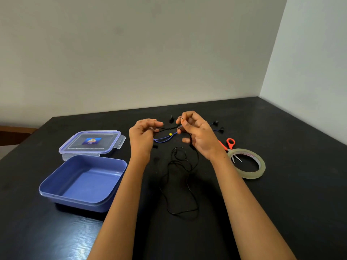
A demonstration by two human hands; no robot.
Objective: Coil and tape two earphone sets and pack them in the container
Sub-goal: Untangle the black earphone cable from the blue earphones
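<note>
Your forearms (120,212) reached in from the near edge over the dark table (281,203). Your left hand (142,132) and right hand (195,132) were raised close together, fingers curled, each pinching the black earphone cord (180,184). A short stretch ran between them and the rest trailed in loose loops on the table. Beneath your hands lay the blue earphone cord (163,138). At near left sat the open container (56,190), with its lid (90,141) just beyond it. Scissors (230,143) and a tape roll (261,171) lay to the right.
</note>
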